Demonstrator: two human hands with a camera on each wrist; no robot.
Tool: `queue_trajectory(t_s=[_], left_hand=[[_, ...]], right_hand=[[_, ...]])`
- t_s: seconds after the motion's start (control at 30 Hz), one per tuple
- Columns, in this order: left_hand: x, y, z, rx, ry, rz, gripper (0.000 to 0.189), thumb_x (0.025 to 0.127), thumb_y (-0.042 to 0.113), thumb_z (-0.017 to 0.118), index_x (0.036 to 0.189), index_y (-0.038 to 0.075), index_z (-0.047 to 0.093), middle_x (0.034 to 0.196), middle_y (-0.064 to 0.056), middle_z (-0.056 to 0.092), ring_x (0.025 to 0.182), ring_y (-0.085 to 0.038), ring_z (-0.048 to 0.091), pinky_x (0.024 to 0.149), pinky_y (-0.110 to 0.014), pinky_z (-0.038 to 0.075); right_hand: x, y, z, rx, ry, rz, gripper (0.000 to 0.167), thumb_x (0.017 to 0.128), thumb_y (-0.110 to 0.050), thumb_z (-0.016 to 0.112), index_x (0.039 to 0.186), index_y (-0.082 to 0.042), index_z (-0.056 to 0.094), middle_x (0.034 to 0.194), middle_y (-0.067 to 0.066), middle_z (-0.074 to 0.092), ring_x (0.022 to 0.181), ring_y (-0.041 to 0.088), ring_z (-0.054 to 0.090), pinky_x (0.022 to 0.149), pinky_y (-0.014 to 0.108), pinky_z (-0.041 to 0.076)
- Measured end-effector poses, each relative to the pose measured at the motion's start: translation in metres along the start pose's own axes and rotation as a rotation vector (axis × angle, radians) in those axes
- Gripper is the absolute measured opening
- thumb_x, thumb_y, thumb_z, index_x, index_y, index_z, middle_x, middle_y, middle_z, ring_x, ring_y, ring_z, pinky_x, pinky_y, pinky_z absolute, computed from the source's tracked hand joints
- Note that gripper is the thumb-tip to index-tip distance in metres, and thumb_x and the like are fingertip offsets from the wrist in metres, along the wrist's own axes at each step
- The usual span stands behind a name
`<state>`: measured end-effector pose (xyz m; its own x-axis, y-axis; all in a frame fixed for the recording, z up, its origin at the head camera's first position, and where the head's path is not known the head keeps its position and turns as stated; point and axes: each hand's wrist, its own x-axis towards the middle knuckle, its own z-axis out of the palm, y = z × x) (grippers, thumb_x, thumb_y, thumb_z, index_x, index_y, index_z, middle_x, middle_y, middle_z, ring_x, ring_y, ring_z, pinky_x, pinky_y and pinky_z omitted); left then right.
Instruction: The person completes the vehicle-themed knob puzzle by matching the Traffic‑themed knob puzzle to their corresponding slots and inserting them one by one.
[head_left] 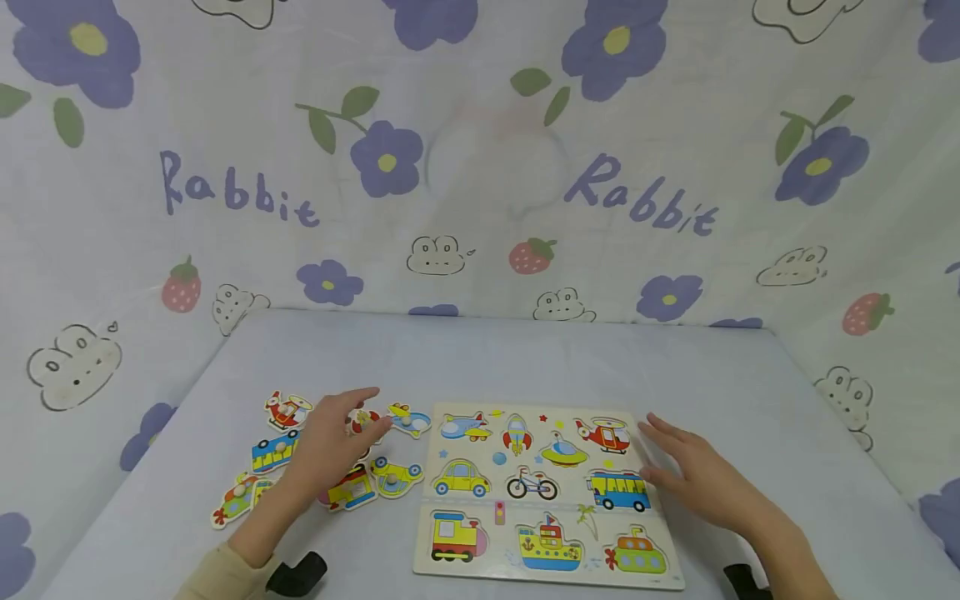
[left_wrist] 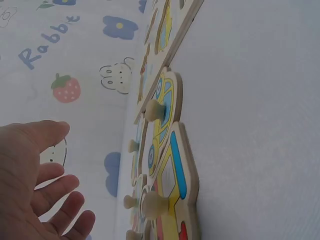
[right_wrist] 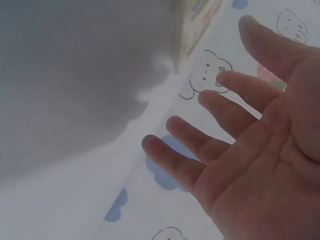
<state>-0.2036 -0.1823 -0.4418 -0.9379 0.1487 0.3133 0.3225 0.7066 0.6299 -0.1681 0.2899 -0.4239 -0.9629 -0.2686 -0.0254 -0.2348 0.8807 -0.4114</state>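
My left hand (head_left: 326,450) is over a cluster of loose wooden puzzle pieces, fingers spread and holding nothing. Around it lie a red helicopter piece (head_left: 288,411), a blue bus piece (head_left: 274,452), a submarine piece (head_left: 235,501), a train piece (head_left: 352,490), a yellow car piece (head_left: 396,477) turned upside down and a plane piece (head_left: 409,421). Another red piece is partly hidden behind the fingers. In the left wrist view, pegs stand up from the car piece (left_wrist: 162,125) and its neighbours. By the right edge of the puzzle board (head_left: 495,483), my right hand (head_left: 697,479) is extended and holds nothing.
The board lies flat on a white-covered table (head_left: 525,358), its printed vehicle pictures facing up. Behind the table hangs a curtain (head_left: 480,150) with flowers, rabbits and strawberries. Dark wrist-camera parts (head_left: 297,575) show near both wrists.
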Motion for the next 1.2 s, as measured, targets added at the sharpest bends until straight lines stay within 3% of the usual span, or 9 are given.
queue_trajectory(t_s=[0.1, 0.17, 0.43, 0.6, 0.77, 1.0, 1.2], left_hand=[[0.001, 0.001, 0.003, -0.051, -0.011, 0.004, 0.047, 0.091, 0.03, 0.073, 0.132, 0.011, 0.062, 0.115, -0.013, 0.064, 0.089, -0.029, 0.055, 0.07, -0.037, 0.048], [0.001, 0.001, 0.005, -0.08, -0.027, -0.009, 0.046, 0.091, 0.031, 0.073, 0.132, 0.012, 0.063, 0.113, -0.011, 0.064, 0.087, -0.028, 0.053, 0.068, -0.035, 0.047], [0.002, -0.004, 0.01, -0.169, -0.045, -0.012, 0.042, 0.091, 0.033, 0.073, 0.129, 0.016, 0.064, 0.117, -0.005, 0.066, 0.096, -0.022, 0.059, 0.079, -0.037, 0.051], [0.004, -0.008, 0.013, -0.221, -0.051, -0.022, 0.036, 0.09, 0.028, 0.075, 0.123, 0.016, 0.067, 0.113, 0.0, 0.068, 0.092, -0.013, 0.062, 0.076, -0.031, 0.052], [0.008, -0.008, 0.018, -0.272, -0.04, -0.131, 0.036, 0.088, 0.033, 0.076, 0.118, 0.015, 0.071, 0.101, 0.003, 0.069, 0.081, -0.018, 0.058, 0.065, -0.027, 0.048], [0.013, -0.006, 0.03, -0.507, -0.011, -0.339, 0.031, 0.087, 0.026, 0.078, 0.113, 0.011, 0.071, 0.1, -0.002, 0.073, 0.07, -0.028, 0.066, 0.054, -0.023, 0.048], [0.015, -0.006, 0.044, -0.566, 0.023, -0.386, 0.028, 0.087, 0.019, 0.078, 0.111, 0.008, 0.071, 0.097, -0.003, 0.073, 0.06, -0.027, 0.065, 0.052, -0.025, 0.051]], right_hand=[[-0.001, 0.008, 0.002, -0.008, -0.038, 0.001, 0.071, 0.091, -0.038, 0.07, 0.147, -0.004, 0.044, 0.156, 0.02, 0.029, 0.137, 0.051, 0.025, 0.098, 0.069, 0.029], [-0.001, 0.013, 0.003, -0.016, -0.07, 0.002, 0.072, 0.089, -0.043, 0.07, 0.147, -0.008, 0.046, 0.156, 0.021, 0.028, 0.136, 0.053, 0.023, 0.097, 0.071, 0.028], [0.002, 0.024, 0.008, -0.034, -0.13, -0.003, 0.072, 0.083, -0.051, 0.073, 0.143, -0.015, 0.053, 0.153, 0.027, 0.028, 0.137, 0.053, 0.021, 0.097, 0.071, 0.029], [0.0, 0.027, 0.005, -0.025, -0.152, 0.006, 0.075, 0.082, -0.055, 0.072, 0.144, -0.018, 0.053, 0.153, 0.027, 0.029, 0.136, 0.055, 0.021, 0.095, 0.074, 0.027], [-0.001, 0.031, 0.005, -0.033, -0.144, 0.003, 0.075, 0.08, -0.057, 0.072, 0.144, -0.021, 0.053, 0.153, 0.026, 0.03, 0.136, 0.055, 0.021, 0.094, 0.075, 0.027], [0.0, 0.031, 0.006, -0.02, -0.145, 0.014, 0.076, 0.08, -0.056, 0.073, 0.143, -0.02, 0.053, 0.153, 0.025, 0.03, 0.136, 0.055, 0.021, 0.094, 0.075, 0.027], [-0.001, 0.031, 0.007, -0.019, -0.149, 0.026, 0.075, 0.08, -0.057, 0.072, 0.144, -0.022, 0.053, 0.154, 0.024, 0.03, 0.136, 0.055, 0.02, 0.093, 0.076, 0.027]])
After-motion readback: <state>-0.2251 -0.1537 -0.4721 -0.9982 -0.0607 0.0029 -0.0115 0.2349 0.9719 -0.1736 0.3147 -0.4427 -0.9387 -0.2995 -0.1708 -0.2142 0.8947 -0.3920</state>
